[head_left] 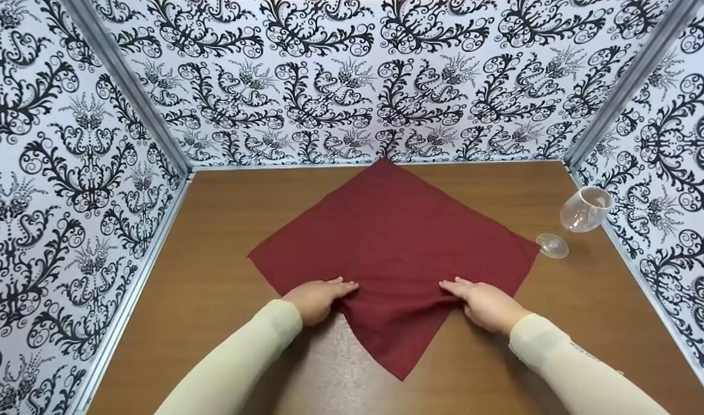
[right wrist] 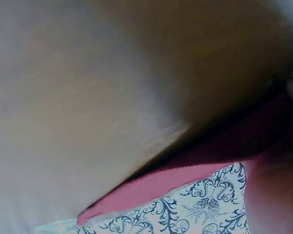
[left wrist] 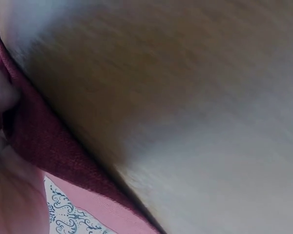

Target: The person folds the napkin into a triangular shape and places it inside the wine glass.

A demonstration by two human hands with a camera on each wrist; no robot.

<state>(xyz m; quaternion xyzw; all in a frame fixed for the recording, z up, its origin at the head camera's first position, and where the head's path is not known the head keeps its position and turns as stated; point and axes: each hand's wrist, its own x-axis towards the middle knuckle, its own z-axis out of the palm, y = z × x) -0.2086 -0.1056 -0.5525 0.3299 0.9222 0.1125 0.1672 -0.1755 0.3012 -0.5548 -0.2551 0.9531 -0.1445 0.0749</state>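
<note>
A dark red cloth [head_left: 392,230] lies diamond-wise on the wooden table [head_left: 213,230], its near part rumpled between the left hand [head_left: 318,300] and right hand [head_left: 489,304], each pinching a near edge between thumb and fingers. Its right corner meets the foot of an upright clear wine glass [head_left: 582,213], contact unclear; its far corner reaches the patterned back wall [head_left: 352,92].
</note>
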